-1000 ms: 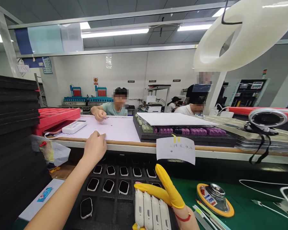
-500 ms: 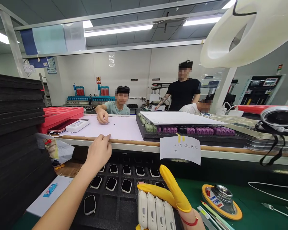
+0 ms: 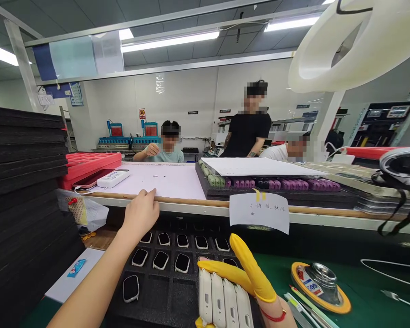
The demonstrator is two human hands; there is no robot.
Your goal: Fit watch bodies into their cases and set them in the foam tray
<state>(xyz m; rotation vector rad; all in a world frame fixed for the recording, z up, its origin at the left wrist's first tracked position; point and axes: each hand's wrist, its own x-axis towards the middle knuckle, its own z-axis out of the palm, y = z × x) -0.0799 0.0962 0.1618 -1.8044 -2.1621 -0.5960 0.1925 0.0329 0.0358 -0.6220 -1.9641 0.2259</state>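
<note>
My left hand (image 3: 141, 212) reaches up to the front edge of the raised shelf (image 3: 177, 202). Its index finger points forward over the edge, the other fingers are loosely curled, and nothing shows in it. My right hand (image 3: 264, 291), with yellow finger cots on thumb and fingers, grips a row of several pale watch cases (image 3: 218, 298) standing side by side, slotted edges up. Beneath lies a black foam tray (image 3: 150, 314) with watches (image 3: 161, 260) in several compartments, dark screens up. Two tiny dark pieces (image 3: 155, 176) rest on the white shelf top ahead of my left hand.
Stacked black trays (image 3: 20, 205) rise at left, beside a red tray (image 3: 92, 164) and a white box (image 3: 113, 178). A foam tray of purple and green pieces (image 3: 294, 184) sits on the shelf. A tape-ringed glass jar (image 3: 321, 287) stands right. Co-workers (image 3: 248, 132) are opposite.
The seated co-worker's hand has lifted from the shelf top, uncovering a tiny dark piece. The standing co-worker has shifted left. My hands keep nearly the same pose; the view has turned slightly.
</note>
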